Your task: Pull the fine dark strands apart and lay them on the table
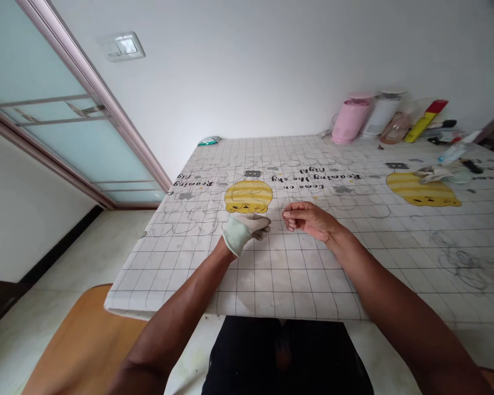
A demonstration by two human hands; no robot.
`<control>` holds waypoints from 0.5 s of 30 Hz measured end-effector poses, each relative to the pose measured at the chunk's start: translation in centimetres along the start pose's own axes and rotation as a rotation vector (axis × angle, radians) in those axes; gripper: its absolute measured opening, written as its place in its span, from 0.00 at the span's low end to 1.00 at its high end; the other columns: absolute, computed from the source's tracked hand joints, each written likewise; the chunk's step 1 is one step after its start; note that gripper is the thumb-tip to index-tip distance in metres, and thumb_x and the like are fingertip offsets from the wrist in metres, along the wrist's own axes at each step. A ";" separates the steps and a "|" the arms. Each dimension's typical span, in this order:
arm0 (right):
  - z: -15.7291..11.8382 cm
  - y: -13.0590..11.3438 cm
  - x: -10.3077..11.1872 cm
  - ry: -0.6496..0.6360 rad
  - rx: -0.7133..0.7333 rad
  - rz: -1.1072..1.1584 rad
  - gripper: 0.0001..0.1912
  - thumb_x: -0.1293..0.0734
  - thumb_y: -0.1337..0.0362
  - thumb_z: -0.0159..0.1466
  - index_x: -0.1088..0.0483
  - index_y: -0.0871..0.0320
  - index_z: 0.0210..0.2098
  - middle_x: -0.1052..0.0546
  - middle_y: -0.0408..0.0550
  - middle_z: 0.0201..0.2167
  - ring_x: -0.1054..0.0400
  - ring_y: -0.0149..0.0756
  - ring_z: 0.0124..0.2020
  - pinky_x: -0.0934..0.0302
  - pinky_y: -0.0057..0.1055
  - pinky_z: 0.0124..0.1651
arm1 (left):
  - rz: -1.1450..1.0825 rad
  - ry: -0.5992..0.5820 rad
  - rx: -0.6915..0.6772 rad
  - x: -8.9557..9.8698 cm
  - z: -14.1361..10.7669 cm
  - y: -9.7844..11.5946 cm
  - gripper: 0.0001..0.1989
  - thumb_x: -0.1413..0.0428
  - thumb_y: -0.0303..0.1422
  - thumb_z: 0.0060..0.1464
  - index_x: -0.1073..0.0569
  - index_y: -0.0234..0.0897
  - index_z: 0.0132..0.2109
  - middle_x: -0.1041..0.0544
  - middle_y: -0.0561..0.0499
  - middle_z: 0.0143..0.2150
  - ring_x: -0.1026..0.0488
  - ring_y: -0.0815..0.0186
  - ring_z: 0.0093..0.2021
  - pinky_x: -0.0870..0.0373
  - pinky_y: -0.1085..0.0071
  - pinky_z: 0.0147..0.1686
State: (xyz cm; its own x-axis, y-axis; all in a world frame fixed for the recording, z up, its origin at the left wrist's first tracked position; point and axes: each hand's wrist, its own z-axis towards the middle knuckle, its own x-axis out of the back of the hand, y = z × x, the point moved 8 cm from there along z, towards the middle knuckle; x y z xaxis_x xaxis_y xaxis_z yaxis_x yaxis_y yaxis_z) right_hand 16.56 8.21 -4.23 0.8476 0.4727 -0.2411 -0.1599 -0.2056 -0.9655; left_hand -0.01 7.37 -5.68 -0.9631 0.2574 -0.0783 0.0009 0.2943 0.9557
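Note:
My left hand (249,229), in a pale glove, is closed in a pinch above the table, its fingertips pointing right. Facing it across a small gap, my bare right hand (307,218) also pinches, thumb against fingers. Whatever either hand holds is too small or thin to make out. Thin, dark, curly strands (173,216) that look like thread or fine wire lie around the hands on the grid-patterned tablecloth (271,274). A looser tangle of strands (465,266) rests off to the right.
Along the wall stand a pink cylindrical device (352,120), a white one (381,115), a pinkish bottle (395,129) and a yellow-and-red box (426,120). A crumpled cloth or glove (447,173) lies at right. A green packet (208,141) sits at the far left corner; a wooden chair (86,340) is lower left.

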 end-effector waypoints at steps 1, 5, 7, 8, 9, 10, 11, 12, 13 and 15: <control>0.0 0.0 -0.1 -0.004 -0.003 0.014 0.12 0.22 0.57 0.58 0.24 0.59 0.30 0.32 0.39 0.22 0.39 0.29 0.25 0.40 0.31 0.32 | 0.011 0.005 -0.017 0.1 0.0 0.0 0.08 0.34 0.32 0.51 0.21 0.31 0.33 0.21 0.45 0.31 0.28 0.70 0.26 0.32 0.72 0.26; 0.0 0.0 -0.6 0.001 0.015 0.071 0.12 0.22 0.58 0.58 0.23 0.59 0.33 0.34 0.38 0.22 0.41 0.28 0.24 0.42 0.30 0.30 | -0.137 -0.074 -0.072 -0.1 0.3 -0.3 0.17 0.31 0.37 0.49 0.19 0.29 0.43 0.19 0.42 0.38 0.25 0.68 0.30 0.30 0.70 0.31; 0.0 0.1 -0.8 0.003 0.023 0.101 0.13 0.22 0.58 0.58 0.24 0.59 0.33 0.34 0.38 0.22 0.41 0.28 0.24 0.43 0.30 0.30 | -0.255 -0.165 -0.089 -0.7 0.3 -0.3 0.22 0.29 0.41 0.48 0.20 0.30 0.46 0.19 0.41 0.41 0.25 0.67 0.31 0.28 0.68 0.33; 0.0 0.1 -0.9 -0.002 0.024 0.118 0.13 0.22 0.58 0.58 0.24 0.59 0.33 0.34 0.38 0.23 0.41 0.28 0.24 0.43 0.30 0.30 | -0.294 -0.209 -0.097 -1.1 0.2 -0.2 0.24 0.29 0.43 0.47 0.20 0.31 0.46 0.20 0.42 0.41 0.25 0.67 0.31 0.28 0.67 0.34; 0.0 0.2 -1.0 -0.011 0.023 0.133 0.13 0.21 0.58 0.58 0.24 0.59 0.33 0.34 0.38 0.23 0.41 0.28 0.24 0.43 0.30 0.30 | -0.319 -0.246 -0.107 -1.5 0.0 0.0 0.24 0.28 0.44 0.47 0.21 0.31 0.45 0.21 0.42 0.40 0.26 0.67 0.31 0.28 0.66 0.34; 0.0 0.1 -1.1 -0.021 0.026 0.145 0.13 0.21 0.58 0.57 0.25 0.59 0.33 0.34 0.38 0.23 0.41 0.28 0.23 0.43 0.30 0.30 | -0.337 -0.272 -0.118 -1.8 -0.2 0.2 0.23 0.28 0.44 0.47 0.21 0.31 0.43 0.21 0.43 0.38 0.26 0.67 0.31 0.29 0.66 0.34; 0.0 0.1 -1.2 -0.032 0.032 0.153 0.13 0.21 0.58 0.57 0.25 0.58 0.33 0.34 0.38 0.23 0.41 0.27 0.23 0.43 0.30 0.29 | -0.348 -0.292 -0.127 -2.1 -0.4 0.3 0.22 0.28 0.44 0.48 0.21 0.31 0.42 0.22 0.44 0.36 0.27 0.67 0.31 0.29 0.66 0.34; -0.1 0.0 -1.3 -0.043 0.042 0.155 0.13 0.22 0.58 0.58 0.25 0.58 0.33 0.34 0.38 0.23 0.41 0.27 0.23 0.43 0.30 0.29 | -0.351 -0.300 -0.131 -2.4 -0.6 0.4 0.22 0.29 0.44 0.48 0.22 0.31 0.41 0.23 0.45 0.34 0.27 0.67 0.30 0.29 0.66 0.34; -0.1 -0.2 -1.5 -0.057 0.051 0.152 0.13 0.22 0.58 0.59 0.25 0.59 0.33 0.35 0.38 0.23 0.42 0.27 0.23 0.44 0.30 0.29 | -0.344 -0.297 -0.130 -2.5 -0.8 0.4 0.22 0.29 0.44 0.49 0.22 0.31 0.41 0.24 0.46 0.32 0.27 0.67 0.30 0.29 0.66 0.34; -0.3 -0.3 -1.8 -0.092 0.055 0.145 0.11 0.23 0.58 0.60 0.24 0.59 0.33 0.36 0.37 0.22 0.44 0.27 0.23 0.45 0.29 0.28 | -0.316 -0.271 -0.120 -2.6 -1.1 0.0 0.23 0.29 0.45 0.49 0.23 0.30 0.42 0.24 0.46 0.29 0.26 0.65 0.28 0.28 0.64 0.34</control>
State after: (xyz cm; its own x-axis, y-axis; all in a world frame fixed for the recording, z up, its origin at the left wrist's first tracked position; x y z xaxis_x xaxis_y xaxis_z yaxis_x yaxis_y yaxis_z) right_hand 15.20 7.18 -3.50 0.7640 0.5185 -0.3839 -0.3068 -0.2314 -0.9232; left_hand 2.18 5.69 -5.14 -0.8058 0.4087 -0.4285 -0.3291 0.2926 0.8979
